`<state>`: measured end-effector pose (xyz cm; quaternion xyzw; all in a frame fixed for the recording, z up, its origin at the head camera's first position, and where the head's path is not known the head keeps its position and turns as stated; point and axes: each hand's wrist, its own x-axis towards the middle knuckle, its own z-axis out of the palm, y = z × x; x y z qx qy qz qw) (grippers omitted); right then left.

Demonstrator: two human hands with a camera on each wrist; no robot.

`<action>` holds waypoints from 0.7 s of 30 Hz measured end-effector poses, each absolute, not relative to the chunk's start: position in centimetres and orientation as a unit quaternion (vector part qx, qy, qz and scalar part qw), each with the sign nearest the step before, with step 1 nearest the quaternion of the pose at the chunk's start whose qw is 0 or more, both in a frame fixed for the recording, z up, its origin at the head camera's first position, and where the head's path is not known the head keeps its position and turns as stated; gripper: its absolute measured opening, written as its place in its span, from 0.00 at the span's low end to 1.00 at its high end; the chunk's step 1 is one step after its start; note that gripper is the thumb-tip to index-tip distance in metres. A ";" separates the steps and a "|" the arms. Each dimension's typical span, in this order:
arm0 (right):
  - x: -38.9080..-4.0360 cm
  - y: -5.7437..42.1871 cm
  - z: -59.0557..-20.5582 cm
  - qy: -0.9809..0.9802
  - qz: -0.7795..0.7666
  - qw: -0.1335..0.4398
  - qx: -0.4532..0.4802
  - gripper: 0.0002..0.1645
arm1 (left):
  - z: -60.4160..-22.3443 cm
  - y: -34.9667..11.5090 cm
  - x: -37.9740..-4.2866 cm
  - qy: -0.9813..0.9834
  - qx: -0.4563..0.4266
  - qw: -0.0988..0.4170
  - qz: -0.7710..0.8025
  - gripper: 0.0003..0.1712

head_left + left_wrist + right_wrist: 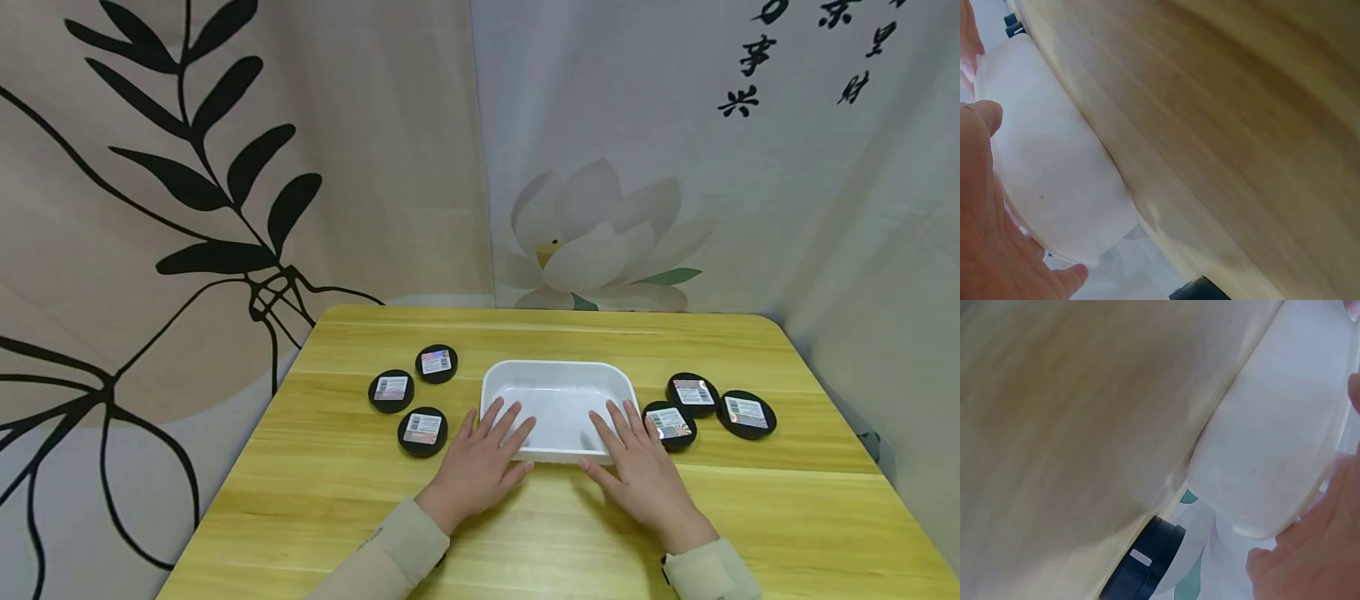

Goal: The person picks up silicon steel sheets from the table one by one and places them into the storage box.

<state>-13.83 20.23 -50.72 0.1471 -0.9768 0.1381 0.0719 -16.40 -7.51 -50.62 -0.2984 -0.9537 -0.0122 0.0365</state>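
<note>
A white rectangular tray (558, 417) lies on the wooden table with nothing inside it. My left hand (480, 467) is at its near left corner, fingers spread and mostly straight over the rim. Over the near right corner my right hand (637, 475) lies the same way. Both wrist views show the tray's outer wall (1054, 156) beside the palms, with no fingers curled round it. A black round lidded tub (670, 423) is just beyond the right hand, partly covered by its fingers. Nearest the left hand is another black tub (422, 432).
Two more black tubs stand at left, one nearer (391, 391) and one farther back (437, 364). On the right are two others, one behind (692, 394) and one outermost (746, 415). Labels show on their tops. Printed curtains (390, 167) hang behind the table.
</note>
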 end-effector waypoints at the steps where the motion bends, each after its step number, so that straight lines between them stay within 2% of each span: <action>1: -13.8 20.2 -50.7 -0.977 0.138 0.072 0.147 0.45 | -50.6 -7.5 -16.4 -0.954 -0.299 0.037 -0.010 0.36; 10: -13.8 20.5 -50.6 -0.976 0.147 0.074 0.141 0.44 | -50.7 -7.5 -16.4 -0.949 -0.311 0.055 -0.011 0.32; 16: -13.8 20.7 -50.5 -0.975 0.154 0.076 0.140 0.44 | -50.9 -7.6 -16.9 -0.940 -0.333 0.079 -0.012 0.21; 21: -14.0 20.8 -50.6 -0.976 0.151 0.075 0.139 0.45 | -50.9 -7.5 -17.2 -0.938 -0.338 0.077 -0.021 0.14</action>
